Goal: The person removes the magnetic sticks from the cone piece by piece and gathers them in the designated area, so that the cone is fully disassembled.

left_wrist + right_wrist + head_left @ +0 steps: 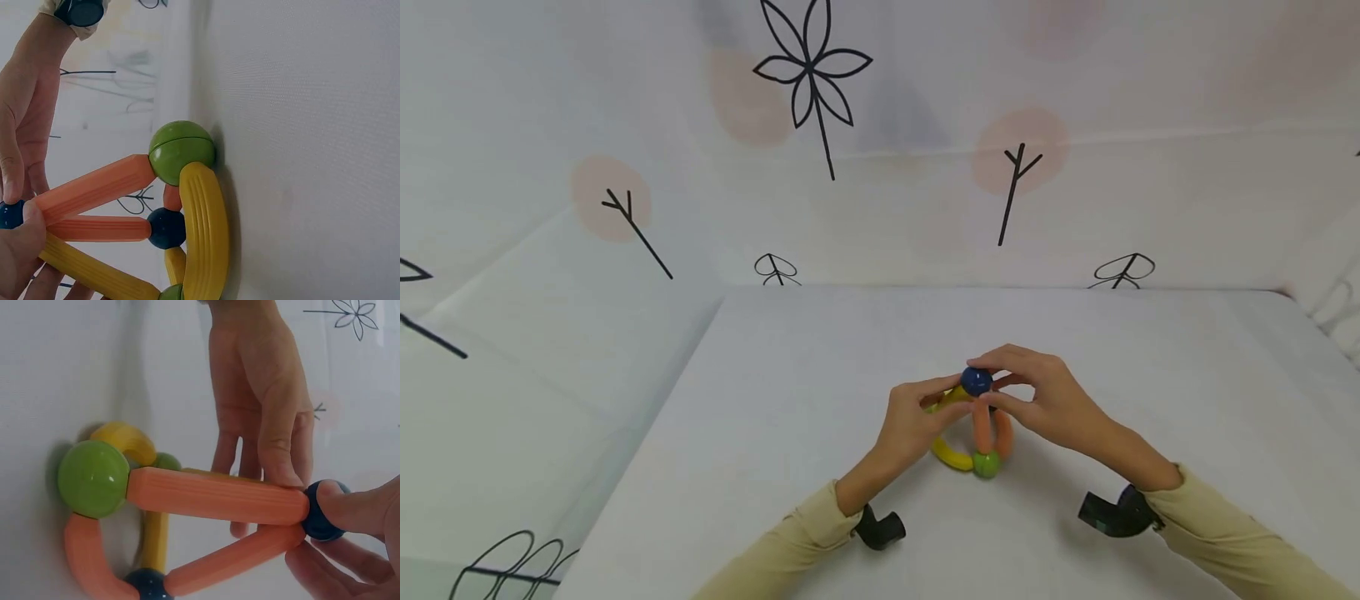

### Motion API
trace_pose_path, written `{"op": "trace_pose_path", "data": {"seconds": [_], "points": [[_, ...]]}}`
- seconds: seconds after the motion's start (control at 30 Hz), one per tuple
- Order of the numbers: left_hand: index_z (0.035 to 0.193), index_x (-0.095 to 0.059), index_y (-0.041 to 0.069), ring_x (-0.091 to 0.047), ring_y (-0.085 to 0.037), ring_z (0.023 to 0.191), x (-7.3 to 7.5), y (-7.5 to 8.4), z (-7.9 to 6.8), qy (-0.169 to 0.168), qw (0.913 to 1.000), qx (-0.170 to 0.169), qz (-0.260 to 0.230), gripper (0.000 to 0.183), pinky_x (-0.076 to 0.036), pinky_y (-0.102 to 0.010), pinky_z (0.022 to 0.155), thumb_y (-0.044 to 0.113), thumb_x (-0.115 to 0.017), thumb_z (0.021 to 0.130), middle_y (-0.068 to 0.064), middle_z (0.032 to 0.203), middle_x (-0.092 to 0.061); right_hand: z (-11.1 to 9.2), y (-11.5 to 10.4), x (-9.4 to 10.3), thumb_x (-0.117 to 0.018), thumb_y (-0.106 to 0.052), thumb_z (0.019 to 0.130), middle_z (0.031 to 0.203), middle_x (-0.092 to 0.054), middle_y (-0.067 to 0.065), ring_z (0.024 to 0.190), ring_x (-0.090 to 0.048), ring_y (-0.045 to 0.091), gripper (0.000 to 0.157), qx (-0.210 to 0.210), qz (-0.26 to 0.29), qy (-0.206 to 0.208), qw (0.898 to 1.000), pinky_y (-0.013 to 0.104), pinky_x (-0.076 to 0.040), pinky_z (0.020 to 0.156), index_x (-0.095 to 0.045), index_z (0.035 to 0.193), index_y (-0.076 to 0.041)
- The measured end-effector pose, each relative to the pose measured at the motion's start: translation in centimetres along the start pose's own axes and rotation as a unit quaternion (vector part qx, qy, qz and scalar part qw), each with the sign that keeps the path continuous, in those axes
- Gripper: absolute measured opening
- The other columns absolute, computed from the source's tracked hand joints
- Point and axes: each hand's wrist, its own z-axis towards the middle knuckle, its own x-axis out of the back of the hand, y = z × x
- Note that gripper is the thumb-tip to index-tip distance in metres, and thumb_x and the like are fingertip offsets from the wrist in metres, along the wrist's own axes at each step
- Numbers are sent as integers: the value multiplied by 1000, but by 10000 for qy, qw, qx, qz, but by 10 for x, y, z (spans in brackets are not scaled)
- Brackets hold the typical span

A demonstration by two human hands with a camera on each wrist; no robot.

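Observation:
A pyramid-like frame of magnetic building sticks and balls stands on the table. Its base has curved yellow sticks (pixel 205 231), a curved orange stick (pixel 84 547), a green ball (pixel 987 465) and a lower blue ball (pixel 167 228). Straight orange sticks (pixel 219 497) and a straight yellow stick (pixel 103 269) rise to a top blue ball (pixel 977 381). My right hand (pixel 1048 398) pinches this ball between thumb and fingers. Just beneath it, my left hand (pixel 913 421) grips the upper stick ends, thumb in front and fingers behind.
The white table (pixel 820 358) runs back to a pale cloth backdrop (pixel 910 208) with plant drawings. More cloth (pixel 550 333) hangs along the left side. Black wrist cameras sit under the left cuff (pixel 880 529) and right cuff (pixel 1116 512), close above the table.

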Motion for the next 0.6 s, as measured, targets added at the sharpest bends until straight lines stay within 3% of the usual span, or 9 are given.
{"op": "trace_pose_path", "data": {"seconds": [0.13, 0.27, 0.37, 0.6], "points": [[120, -62, -1, -62, -23, 108, -1, 4, 3, 31, 9996, -2, -289, 38, -49, -35, 89, 6, -70, 84, -12, 116, -64, 0, 1, -2, -76, 4, 74, 110, -65, 4, 96, -64, 18, 48, -29, -71, 98, 9999, 34, -55, 74, -64, 119, -6], [117, -61, -9, -63, -31, 103, 3, 17, 6, -28, 9967, 104, -807, 34, -52, -29, 83, -2, -67, 84, -21, 113, -63, 1, 1, -6, -77, 6, 72, 110, -66, 6, 95, -65, 21, 49, 9, -127, 233, 9996, 31, -55, 72, -64, 119, -4], [115, -61, -12, -64, -32, 101, 5, 25, 7, -63, 9944, 123, -1046, 32, -52, -26, 79, -4, -66, 84, -24, 111, -63, 0, 1, -9, -77, 9, 70, 109, -66, 7, 92, -66, 21, 50, 36, -212, 416, 9989, 30, -55, 69, -65, 117, -2], [114, -62, -11, -64, -31, 100, 4, 24, 6, 33, 9927, 138, -1202, 31, -52, -28, 80, -4, -66, 84, -23, 109, -63, -2, -3, -14, -79, 6, 68, 105, -68, 7, 90, -67, 22, 47, -156, -299, 781, 9964, 26, -55, 66, -67, 113, 0]]}}
